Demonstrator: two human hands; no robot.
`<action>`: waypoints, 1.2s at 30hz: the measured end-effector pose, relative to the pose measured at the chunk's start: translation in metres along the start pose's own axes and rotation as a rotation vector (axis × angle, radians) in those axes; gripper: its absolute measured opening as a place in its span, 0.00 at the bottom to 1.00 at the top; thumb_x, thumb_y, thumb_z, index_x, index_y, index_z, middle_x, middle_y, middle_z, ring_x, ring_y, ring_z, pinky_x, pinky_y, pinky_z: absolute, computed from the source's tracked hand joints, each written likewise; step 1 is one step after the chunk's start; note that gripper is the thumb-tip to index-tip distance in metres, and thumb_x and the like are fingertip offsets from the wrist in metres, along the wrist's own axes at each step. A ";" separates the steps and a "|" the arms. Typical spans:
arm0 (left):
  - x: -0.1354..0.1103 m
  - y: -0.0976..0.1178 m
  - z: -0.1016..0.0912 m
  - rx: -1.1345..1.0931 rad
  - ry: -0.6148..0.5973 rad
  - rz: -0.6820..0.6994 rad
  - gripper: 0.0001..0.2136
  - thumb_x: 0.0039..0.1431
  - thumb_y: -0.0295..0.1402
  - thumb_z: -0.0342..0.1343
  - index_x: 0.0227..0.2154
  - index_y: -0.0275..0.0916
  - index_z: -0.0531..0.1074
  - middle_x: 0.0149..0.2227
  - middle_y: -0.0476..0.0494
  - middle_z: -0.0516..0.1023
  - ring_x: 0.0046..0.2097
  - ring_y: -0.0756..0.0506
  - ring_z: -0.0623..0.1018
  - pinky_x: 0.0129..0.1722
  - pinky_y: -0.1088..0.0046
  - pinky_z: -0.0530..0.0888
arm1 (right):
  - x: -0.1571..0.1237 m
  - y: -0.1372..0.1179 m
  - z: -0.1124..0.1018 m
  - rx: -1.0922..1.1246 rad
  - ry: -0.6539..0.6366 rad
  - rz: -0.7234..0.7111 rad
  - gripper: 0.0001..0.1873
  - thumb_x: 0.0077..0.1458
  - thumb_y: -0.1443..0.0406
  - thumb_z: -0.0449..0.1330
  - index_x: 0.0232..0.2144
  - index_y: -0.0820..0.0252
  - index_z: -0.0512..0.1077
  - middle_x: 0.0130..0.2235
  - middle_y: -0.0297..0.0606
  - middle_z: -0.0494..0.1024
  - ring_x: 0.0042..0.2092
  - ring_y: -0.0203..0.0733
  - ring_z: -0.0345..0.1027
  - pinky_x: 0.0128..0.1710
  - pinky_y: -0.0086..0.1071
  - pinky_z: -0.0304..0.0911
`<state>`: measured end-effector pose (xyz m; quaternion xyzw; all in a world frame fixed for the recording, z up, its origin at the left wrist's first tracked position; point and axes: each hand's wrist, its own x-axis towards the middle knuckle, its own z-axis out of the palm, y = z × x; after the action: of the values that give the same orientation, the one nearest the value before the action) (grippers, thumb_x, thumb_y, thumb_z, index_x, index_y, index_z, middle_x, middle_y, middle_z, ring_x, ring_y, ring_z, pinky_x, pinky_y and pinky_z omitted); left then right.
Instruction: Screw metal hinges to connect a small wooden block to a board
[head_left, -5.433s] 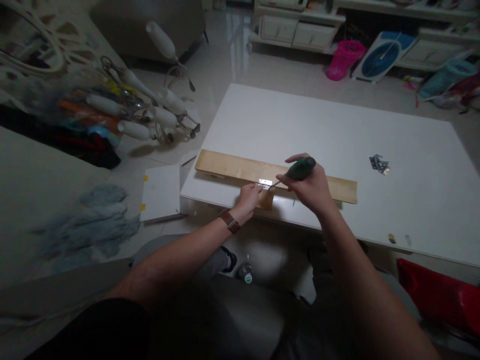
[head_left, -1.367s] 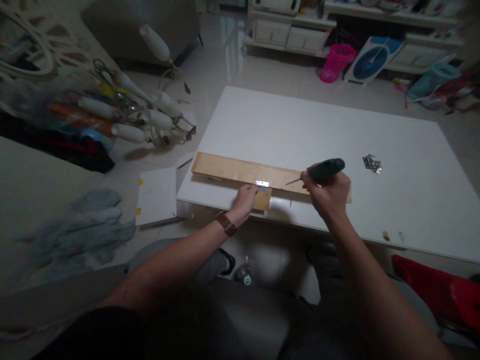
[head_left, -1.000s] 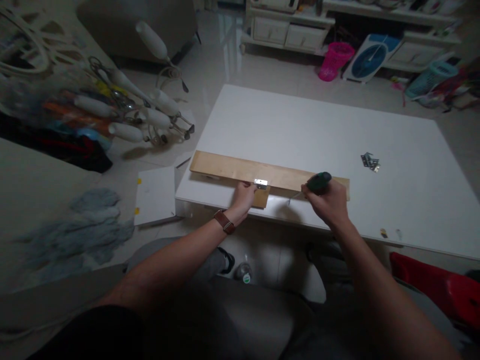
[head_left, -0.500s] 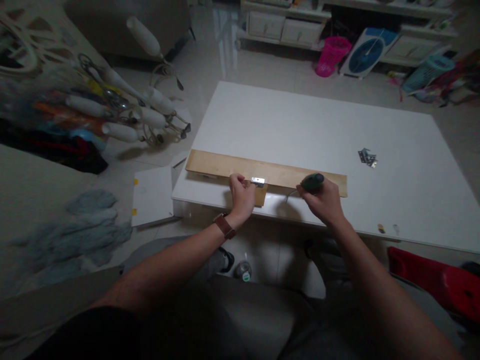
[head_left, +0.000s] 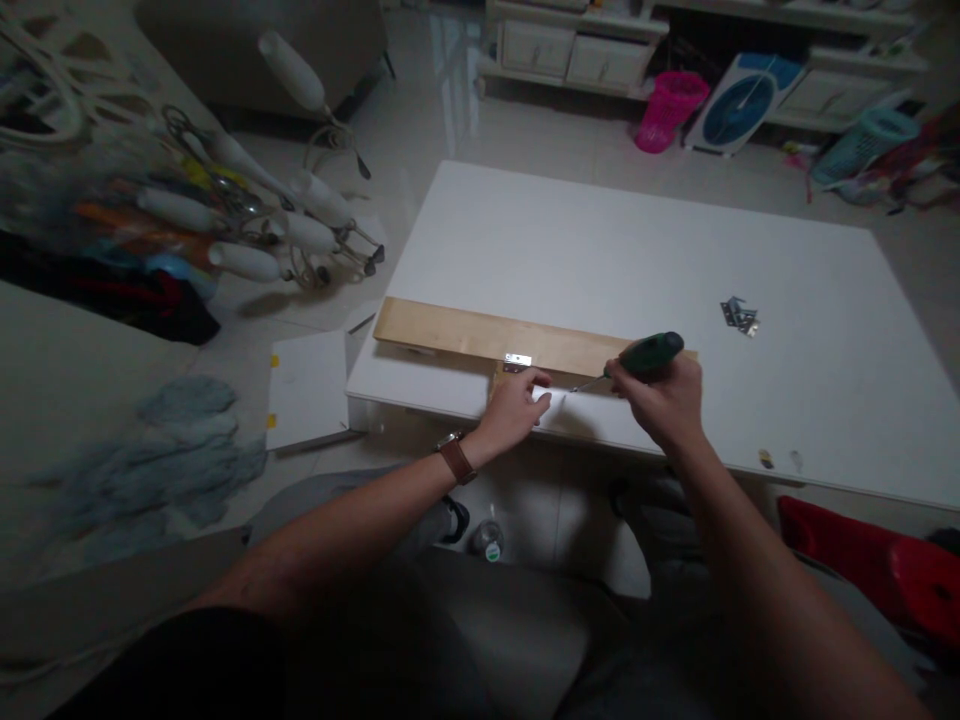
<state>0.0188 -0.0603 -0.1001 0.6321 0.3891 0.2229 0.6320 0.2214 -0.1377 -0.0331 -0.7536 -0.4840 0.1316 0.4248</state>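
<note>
A long wooden board (head_left: 457, 332) lies along the near side of the white table (head_left: 615, 260). A small metal hinge (head_left: 517, 360) joins it to a small wooden block (head_left: 501, 377). My left hand (head_left: 517, 405) covers most of the block, fingers curled and pinched near the screwdriver's tip; what they pinch is too small to see. My right hand (head_left: 664, 395) is wrapped round a green-handled screwdriver (head_left: 645, 355), whose thin shaft points left toward the left fingertips.
A small heap of spare hinges (head_left: 739, 315) lies on the table's right part. A white panel (head_left: 307, 390) and a chandelier (head_left: 247, 220) lie on the floor to the left. A red object (head_left: 862, 560) sits near right; a pink basket (head_left: 671, 108) and fan (head_left: 735, 105) stand behind.
My left hand has slid right from the hinge's left side to the block's right side. My right hand lifted the screwdriver slightly, its tip now pointing at the left fingers.
</note>
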 end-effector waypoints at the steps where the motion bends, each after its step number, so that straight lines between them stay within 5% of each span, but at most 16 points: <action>1: 0.000 -0.001 0.000 0.022 -0.019 -0.004 0.12 0.61 0.32 0.60 0.47 0.39 0.78 0.24 0.52 0.74 0.23 0.47 0.74 0.32 0.70 0.69 | 0.000 -0.003 0.000 0.016 0.025 0.006 0.12 0.51 0.56 0.69 0.26 0.56 0.75 0.25 0.37 0.78 0.28 0.48 0.74 0.29 0.43 0.69; 6: -0.003 -0.004 0.002 0.063 -0.078 -0.014 0.18 0.63 0.34 0.62 0.54 0.38 0.78 0.21 0.51 0.75 0.24 0.45 0.76 0.38 0.65 0.74 | -0.001 -0.014 -0.001 0.149 0.067 0.022 0.10 0.49 0.57 0.71 0.28 0.54 0.76 0.24 0.37 0.78 0.24 0.48 0.74 0.27 0.44 0.71; 12: -0.003 -0.006 0.004 0.014 -0.122 -0.021 0.21 0.62 0.35 0.65 0.58 0.37 0.78 0.30 0.45 0.82 0.24 0.46 0.77 0.36 0.66 0.75 | -0.003 -0.027 -0.001 0.281 0.062 0.013 0.11 0.50 0.58 0.72 0.29 0.54 0.74 0.22 0.34 0.75 0.20 0.43 0.69 0.20 0.40 0.67; 22: -0.003 -0.002 0.003 0.104 -0.187 0.067 0.13 0.66 0.37 0.60 0.50 0.39 0.80 0.39 0.42 0.85 0.22 0.49 0.77 0.31 0.70 0.73 | -0.004 -0.033 0.001 0.350 0.021 -0.002 0.13 0.50 0.55 0.72 0.29 0.52 0.73 0.21 0.34 0.73 0.19 0.42 0.65 0.17 0.39 0.62; 36: -0.003 0.005 -0.001 0.266 -0.200 0.165 0.12 0.72 0.37 0.55 0.39 0.40 0.83 0.24 0.49 0.78 0.23 0.48 0.75 0.33 0.69 0.68 | -0.004 -0.037 0.000 0.387 -0.013 0.010 0.16 0.49 0.53 0.74 0.28 0.52 0.73 0.21 0.32 0.74 0.19 0.41 0.66 0.17 0.38 0.63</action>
<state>0.0173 -0.0621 -0.0948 0.7588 0.2974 0.1566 0.5579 0.1965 -0.1342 -0.0056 -0.6593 -0.4489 0.2293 0.5579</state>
